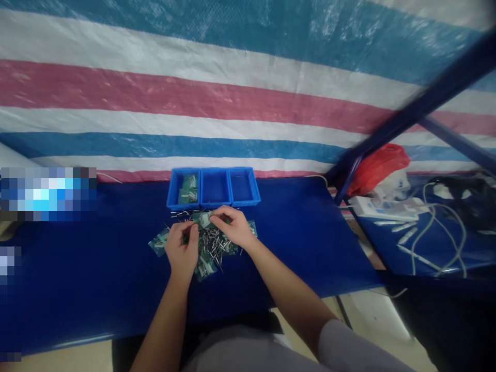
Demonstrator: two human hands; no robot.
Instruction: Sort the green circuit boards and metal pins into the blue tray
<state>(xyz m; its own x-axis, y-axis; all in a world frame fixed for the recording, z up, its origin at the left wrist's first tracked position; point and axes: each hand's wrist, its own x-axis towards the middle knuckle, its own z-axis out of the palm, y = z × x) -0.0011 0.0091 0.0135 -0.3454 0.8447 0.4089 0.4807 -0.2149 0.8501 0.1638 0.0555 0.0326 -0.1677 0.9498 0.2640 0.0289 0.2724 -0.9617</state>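
Between my two hands a small green-and-clear plastic packet [202, 219] is stretched above a pile of thin metal pieces [215, 243]. My left hand [183, 245] pinches the packet's left edge, fingers closed. On the right edge, the thumb and fingers of my right hand [233, 226] are pressed together. More green packets lie about the pile: one packet [158, 243] to the left, another packet [205, 267] in front. Just behind stand three joined blue bins; the left bin [170, 195] has several green packets [188, 189] inside.
The middle bin [216, 205] and right bin [245, 201] stand alongside. All rest on a blue table [310, 232] against a striped sheet [232, 113]. At right are a blue metal frame [372, 142], a red bag [377, 168], a power strip [383, 207] and white cables [461, 243].
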